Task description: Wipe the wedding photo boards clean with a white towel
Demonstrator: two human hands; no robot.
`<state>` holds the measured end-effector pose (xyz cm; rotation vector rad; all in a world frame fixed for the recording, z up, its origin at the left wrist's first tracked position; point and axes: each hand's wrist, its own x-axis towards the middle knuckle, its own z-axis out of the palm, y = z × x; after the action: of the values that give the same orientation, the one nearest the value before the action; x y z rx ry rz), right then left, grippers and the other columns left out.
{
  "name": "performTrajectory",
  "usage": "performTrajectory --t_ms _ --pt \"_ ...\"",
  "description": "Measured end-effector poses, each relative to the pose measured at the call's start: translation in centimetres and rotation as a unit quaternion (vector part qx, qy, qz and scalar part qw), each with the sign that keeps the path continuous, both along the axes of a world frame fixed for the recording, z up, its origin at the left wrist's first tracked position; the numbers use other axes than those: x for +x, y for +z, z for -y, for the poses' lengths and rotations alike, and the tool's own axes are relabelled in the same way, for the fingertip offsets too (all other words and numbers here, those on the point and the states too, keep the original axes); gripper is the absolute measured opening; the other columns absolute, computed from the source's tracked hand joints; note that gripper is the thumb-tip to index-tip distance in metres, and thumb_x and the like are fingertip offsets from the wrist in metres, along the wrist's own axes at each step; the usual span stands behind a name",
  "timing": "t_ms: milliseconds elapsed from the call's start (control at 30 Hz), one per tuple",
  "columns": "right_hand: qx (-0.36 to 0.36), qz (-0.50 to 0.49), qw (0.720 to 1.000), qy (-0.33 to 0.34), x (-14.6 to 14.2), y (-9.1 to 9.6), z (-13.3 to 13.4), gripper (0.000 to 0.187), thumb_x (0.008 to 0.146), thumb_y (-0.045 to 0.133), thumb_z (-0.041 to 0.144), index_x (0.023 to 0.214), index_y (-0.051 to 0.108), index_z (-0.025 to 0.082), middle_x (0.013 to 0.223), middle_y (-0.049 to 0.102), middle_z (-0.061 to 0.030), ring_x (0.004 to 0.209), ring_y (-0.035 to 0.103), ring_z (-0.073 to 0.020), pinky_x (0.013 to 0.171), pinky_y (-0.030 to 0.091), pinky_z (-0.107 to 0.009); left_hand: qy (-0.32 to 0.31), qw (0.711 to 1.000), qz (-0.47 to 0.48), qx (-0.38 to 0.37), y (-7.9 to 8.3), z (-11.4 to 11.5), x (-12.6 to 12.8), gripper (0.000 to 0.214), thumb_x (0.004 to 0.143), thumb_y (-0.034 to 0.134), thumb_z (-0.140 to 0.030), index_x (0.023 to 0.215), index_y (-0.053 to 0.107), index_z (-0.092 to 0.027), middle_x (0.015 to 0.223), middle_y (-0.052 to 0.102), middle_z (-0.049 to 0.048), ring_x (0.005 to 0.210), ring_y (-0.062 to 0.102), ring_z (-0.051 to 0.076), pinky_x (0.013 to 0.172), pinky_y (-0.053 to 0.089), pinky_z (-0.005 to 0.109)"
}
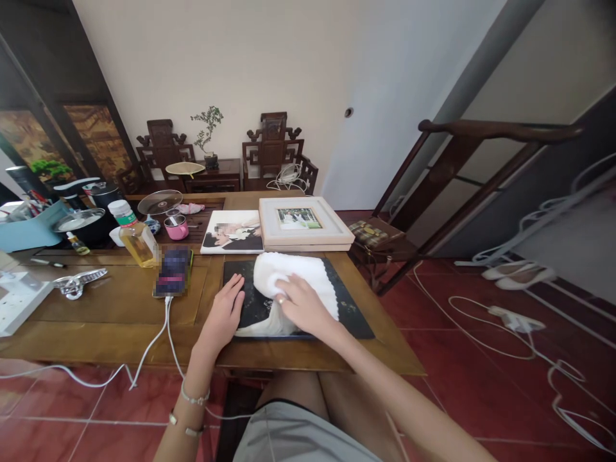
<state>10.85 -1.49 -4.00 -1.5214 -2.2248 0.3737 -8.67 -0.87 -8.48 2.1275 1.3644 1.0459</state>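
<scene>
A dark photo print [353, 314] with a pale gown on it lies flat at the table's front edge. Over much of its upper part spreads a white cloth [312, 273] with a scalloped edge. My right hand [301, 301] presses down on this cloth, its fingers closed on a bunched fold near the cloth's left side. At the print's left edge rests my left hand [226, 311], palm down with the fingers stretched out, holding nothing. The part of the print beneath the cloth is hidden.
Behind the print are a photo panel [221, 240] and stacked white frames [332, 221]. To the left stand a plugged-in phone [173, 273], an oil bottle [137, 240], a pink cup [176, 228] and a pot [81, 224]. A wooden chair [447, 163] is at the right.
</scene>
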Motion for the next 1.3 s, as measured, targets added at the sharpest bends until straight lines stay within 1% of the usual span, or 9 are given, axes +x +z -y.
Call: performTrajectory --t_ms 133,300,467,567,700,833,1000,1133,1300 --pt "0.038 -0.006 0.997 0.067 -2.7 -0.6 1.0 0.023 0.077 0.043 0.011 0.089 0.061 0.016 0.12 0.059 -0.015 0.129 0.038 -0.0241 0.108 0.021 -0.049 -0.006 0.998 0.069 0.003 0.7 0.5 0.1 0.045 0.096 0.029 -0.035 0.138 0.037 -0.021 0.147 0.035 0.0057 0.137 0.029 0.018 0.114 0.021 0.038" --pt "0.012 -0.036 0.98 0.198 -2.4 -0.1 5.5 0.021 0.075 0.045 0.011 0.085 0.062 0.018 0.106 0.066 -0.0118 0.129 0.038 -0.0204 0.112 0.016 -0.044 0.018 0.996 0.092 -0.003 1.1 0.9 0.0 0.049 0.097 0.02 -0.037 0.14 0.033 -0.019 0.147 0.034 0.0062 0.137 0.028 0.019 0.114 0.022 0.039" --pt "-0.056 -0.058 0.985 0.153 0.8 0.9 7.2 0.026 0.075 0.041 0.01 0.084 0.062 0.023 0.112 0.065 -0.0058 0.119 0.05 -0.0219 0.107 0.028 -0.043 -0.003 1.0 0.021 -0.015 0.4 0.6 0.1 0.046 0.095 0.029 -0.036 0.134 0.043 -0.017 0.143 0.04 0.0094 0.135 0.033 0.021 0.112 0.025 0.042" --pt "-0.065 -0.06 0.992 0.085 2.5 0.4 5.9 0.021 0.076 0.04 0.014 0.075 0.059 0.022 0.104 0.067 -0.0072 0.118 0.049 -0.0267 0.1 0.035 -0.045 -0.001 1.0 -0.006 -0.017 0.2 0.5 0.2 0.043 0.095 0.033 -0.035 0.131 0.048 -0.016 0.141 0.044 0.011 0.134 0.034 0.022 0.111 0.028 0.044" --pt "-0.067 -0.085 0.994 0.01 2.9 -0.2 2.2 0.018 0.077 0.039 0.021 0.069 0.056 0.02 0.095 0.065 -0.0104 0.119 0.044 -0.0336 0.093 0.037 -0.047 0.001 0.999 -0.036 -0.01 0.2 0.3 0.3 0.041 0.094 0.037 -0.032 0.128 0.05 -0.014 0.139 0.046 0.0131 0.133 0.036 0.023 0.109 0.03 0.045" --pt "-0.075 -0.148 0.986 0.012 1.0 0.2 -2.3 0.018 0.075 0.041 0.024 0.066 0.056 0.02 0.078 0.064 -0.0071 0.093 0.056 -0.0303 0.086 0.04 -0.043 0.0 0.999 -0.051 0.0 0.0 0.2 0.2 0.04 0.093 0.037 -0.029 0.127 0.051 -0.013 0.139 0.046 0.0132 0.133 0.037 0.024 0.109 0.031 0.045" --pt "-0.093 -0.2 0.974 0.046 -3.3 0.2 -7.0 0.028 0.073 0.043 0.024 0.087 0.066 0.018 0.103 0.067 -0.0058 0.101 0.056 -0.0247 0.088 0.041 -0.033 0.008 0.999 -0.047 0.016 -0.2 0.0 0.2 0.037 0.092 0.04 -0.028 0.123 0.055 -0.013 0.135 0.05 0.014 0.127 0.044 0.025 0.107 0.034 0.044" --pt "-0.101 -0.217 0.968 0.07 -4.6 -0.1 -7.8 0.029 0.073 0.042 0.024 0.086 0.068 0.018 0.104 0.068 -0.0055 0.099 0.057 -0.0232 0.087 0.042 -0.03 0.009 0.999 -0.05 0.017 0.0 0.0 0.2 0.036 0.091 0.04 -0.028 0.119 0.057 -0.014 0.131 0.053 0.0138 0.123 0.049 0.025 0.105 0.037 0.043" --pt "-0.094 -0.213 0.971 0.042 -0.6 -0.6 -6.1 0.026 0.071 0.044 0.027 0.08 0.066 0.019 0.098 0.068 -0.0052 0.098 0.055 -0.0256 0.087 0.04 -0.034 -0.002 0.999 -0.035 0.017 -0.2 0.0 0.1 0.037 0.092 0.04 -0.028 0.123 0.054 -0.016 0.135 0.05 0.0116 0.128 0.043 0.024 0.107 0.034 0.044"
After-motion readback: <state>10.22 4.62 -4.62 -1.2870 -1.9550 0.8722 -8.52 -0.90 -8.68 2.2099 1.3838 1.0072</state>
